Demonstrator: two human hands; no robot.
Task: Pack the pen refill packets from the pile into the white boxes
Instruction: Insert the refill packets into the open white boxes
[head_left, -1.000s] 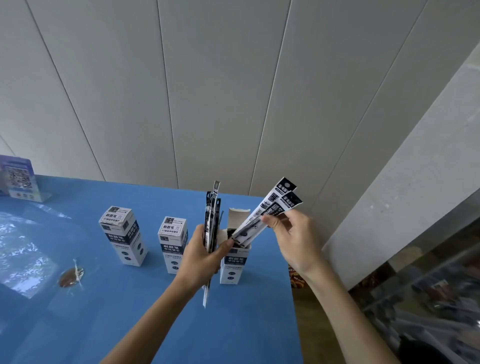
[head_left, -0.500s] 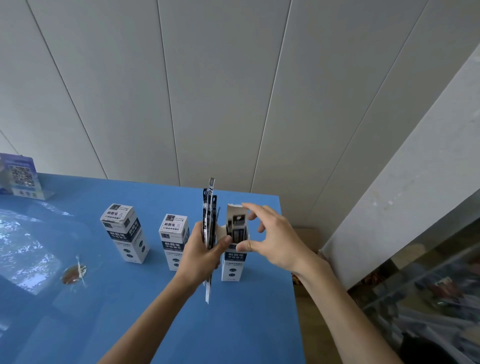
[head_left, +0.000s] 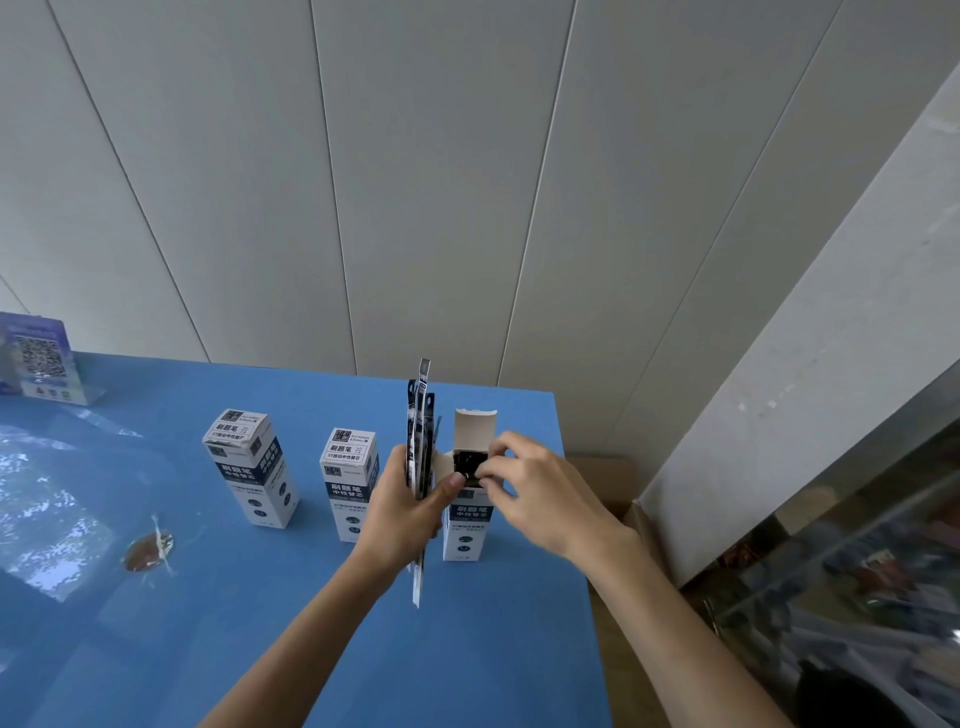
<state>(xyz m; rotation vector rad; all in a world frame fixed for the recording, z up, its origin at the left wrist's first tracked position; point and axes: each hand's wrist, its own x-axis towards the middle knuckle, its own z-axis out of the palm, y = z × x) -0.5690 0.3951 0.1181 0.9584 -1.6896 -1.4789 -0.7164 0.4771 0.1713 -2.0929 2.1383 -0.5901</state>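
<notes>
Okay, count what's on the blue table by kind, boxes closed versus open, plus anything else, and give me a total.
Closed white boxes: 2
Open white box: 1
QR code sign: 1
Brown wrapped sweet: 1
Total: 5

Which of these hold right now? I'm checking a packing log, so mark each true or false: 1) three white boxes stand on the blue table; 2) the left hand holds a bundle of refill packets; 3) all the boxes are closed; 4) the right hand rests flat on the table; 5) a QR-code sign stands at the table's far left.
1) True: the open white box and two closed boxes stand on the blue table.
2) True: the left hand grips upright refill packets.
3) False: the rightmost box has its flap up, dark packets showing inside.
4) False: the right hand is at the open box's mouth, fingers on its contents.
5) True: the QR-code sign stands there.
</notes>
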